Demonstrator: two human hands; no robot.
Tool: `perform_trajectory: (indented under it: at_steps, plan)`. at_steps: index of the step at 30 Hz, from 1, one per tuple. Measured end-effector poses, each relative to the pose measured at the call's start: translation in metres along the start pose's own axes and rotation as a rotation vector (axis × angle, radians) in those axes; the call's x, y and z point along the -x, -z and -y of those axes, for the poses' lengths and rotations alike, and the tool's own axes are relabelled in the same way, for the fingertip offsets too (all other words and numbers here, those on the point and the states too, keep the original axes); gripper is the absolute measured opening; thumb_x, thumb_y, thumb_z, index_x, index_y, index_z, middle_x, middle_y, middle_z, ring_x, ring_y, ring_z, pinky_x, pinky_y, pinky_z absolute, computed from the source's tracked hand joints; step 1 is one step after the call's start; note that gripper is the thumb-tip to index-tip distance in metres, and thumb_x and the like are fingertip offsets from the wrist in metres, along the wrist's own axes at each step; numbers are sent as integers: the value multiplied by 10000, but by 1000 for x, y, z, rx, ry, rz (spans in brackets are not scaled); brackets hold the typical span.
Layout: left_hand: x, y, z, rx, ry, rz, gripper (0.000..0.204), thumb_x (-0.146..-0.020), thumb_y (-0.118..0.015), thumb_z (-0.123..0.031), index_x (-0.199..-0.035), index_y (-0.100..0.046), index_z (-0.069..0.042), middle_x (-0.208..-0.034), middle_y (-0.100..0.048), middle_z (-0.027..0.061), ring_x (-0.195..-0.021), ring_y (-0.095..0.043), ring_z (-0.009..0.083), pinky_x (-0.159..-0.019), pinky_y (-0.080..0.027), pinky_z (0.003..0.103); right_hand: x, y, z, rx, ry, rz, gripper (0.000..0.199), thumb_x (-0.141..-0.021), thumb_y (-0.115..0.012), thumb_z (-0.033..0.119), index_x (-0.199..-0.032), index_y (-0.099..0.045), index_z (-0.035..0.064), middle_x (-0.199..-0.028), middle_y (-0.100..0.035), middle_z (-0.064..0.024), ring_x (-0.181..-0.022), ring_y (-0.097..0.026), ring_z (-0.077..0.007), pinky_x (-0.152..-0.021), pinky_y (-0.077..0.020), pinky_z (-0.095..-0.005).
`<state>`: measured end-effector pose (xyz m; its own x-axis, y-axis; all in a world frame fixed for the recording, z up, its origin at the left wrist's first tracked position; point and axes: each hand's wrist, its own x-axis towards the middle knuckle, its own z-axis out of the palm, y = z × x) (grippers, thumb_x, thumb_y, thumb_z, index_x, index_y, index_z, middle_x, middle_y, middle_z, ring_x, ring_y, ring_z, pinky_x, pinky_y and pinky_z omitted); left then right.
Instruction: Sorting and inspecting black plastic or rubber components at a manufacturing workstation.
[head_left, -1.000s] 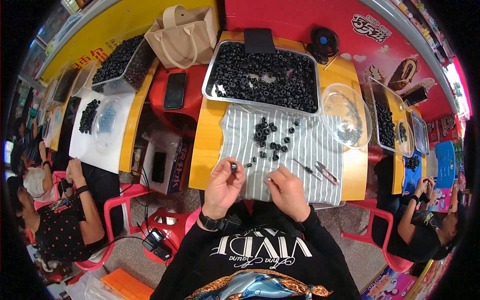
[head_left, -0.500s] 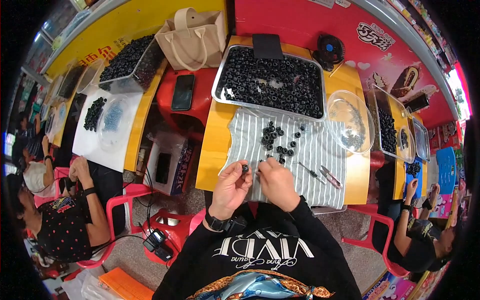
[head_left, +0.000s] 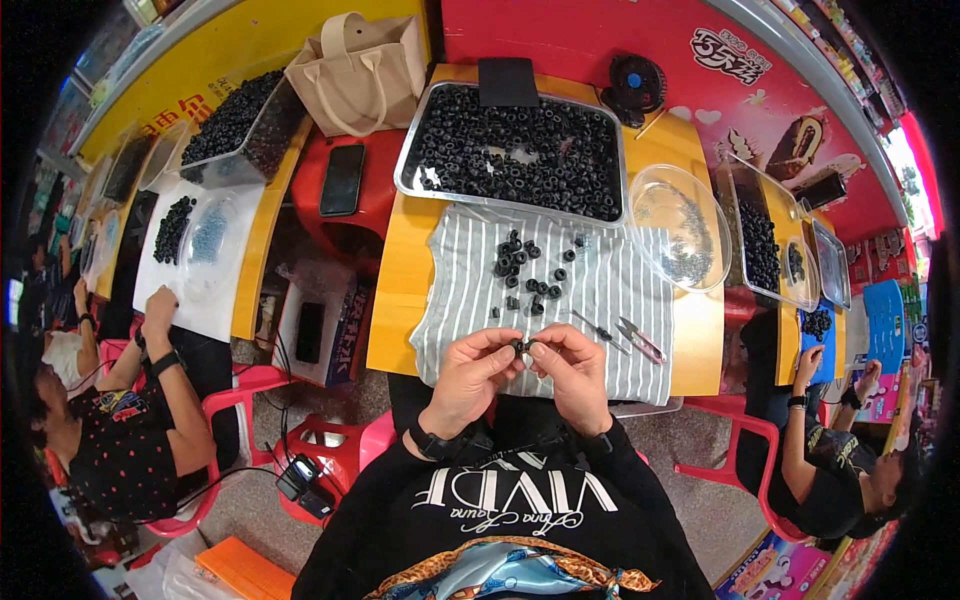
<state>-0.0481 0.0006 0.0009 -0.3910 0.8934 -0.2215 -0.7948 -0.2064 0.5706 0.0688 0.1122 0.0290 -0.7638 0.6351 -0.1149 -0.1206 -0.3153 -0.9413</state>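
Note:
My left hand [head_left: 474, 374] pinches a small black ring-shaped part [head_left: 518, 346] over the near edge of a grey-and-white striped cloth [head_left: 450, 300]. Closed fingertips of my right hand [head_left: 572, 374] meet it from the other side; what they grip is mostly hidden. Just beyond lies a loose group of similar black rings [head_left: 512, 255], a few of them scattered apart. To the right on the cloth rest a thin dark pointed tool [head_left: 602, 332] and thread snips [head_left: 641, 340] with pinkish handles.
A metal tray [head_left: 405, 165] full of black rings stands at the back. Right of the cloth sits a round clear dish [head_left: 722, 262] with small bits. A black fan [head_left: 636, 88], a beige bag [head_left: 365, 75] and a phone [head_left: 343, 180] are around. People sit at both sides.
My right hand has lifted from the cloth and come to my left hand, fingertips now meeting at the black ring. Both hands are nearer the cloth's front edge; the view has shifted slightly.

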Motion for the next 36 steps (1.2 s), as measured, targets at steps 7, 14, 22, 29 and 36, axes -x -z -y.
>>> perform_trajectory:
  at_steps: [7, 14, 22, 29, 36]
  plan:
    - [-1, -3, 3, -19, -34, -13, 209, -896, -609, -3, -1102, -633, 24, -945, -671, 88, -796, -638, 152, -714, -502, 259, 1, -1, -2, -40, 10, -71, 102, -869, -656, 21, -968, -645, 0, -848, -628, -22, -678, -564, -66, -602, -442, -205]
    - [-1, -1, 5, -109, -98, -12, 217, -870, -635, 22, -1086, -648, 11, -955, -667, 79, -816, -646, 147, -700, -511, 248, 2, -7, 1, -8, 46, -75, 94, -863, -666, 19, -951, -640, -3, -845, -621, -14, -682, -562, -67, -608, -441, -200]
    - [-1, 1, 4, -359, -258, 0, 208, -851, -639, 64, -1053, -667, 27, -1015, -620, 75, -795, -612, 123, -695, -505, 227, 3, -2, 1, 90, 38, 17, 80, -875, -643, 8, -947, -613, -12, -854, -599, -13, -708, -556, -61, -615, -442, -208]
    - [-1, 1, 0, -433, -283, 41, 210, -852, -656, 35, -1058, -687, 7, -971, -610, 52, -788, -587, 87, -663, -482, 197, 1, 8, 1, 334, 125, 110, 59, -863, -625, -34, -918, -608, -26, -823, -559, -17, -703, -509, -68, -626, -403, -212]
    - [0, 4, -2, -453, -267, 44, 207, -854, -635, 58, -1052, -683, 23, -995, -608, 83, -752, -597, 118, -648, -490, 219, 2, 6, 7, 518, 263, 139, 95, -821, -648, -61, -902, -620, -20, -824, -557, -27, -704, -496, -73, -616, -383, -210]
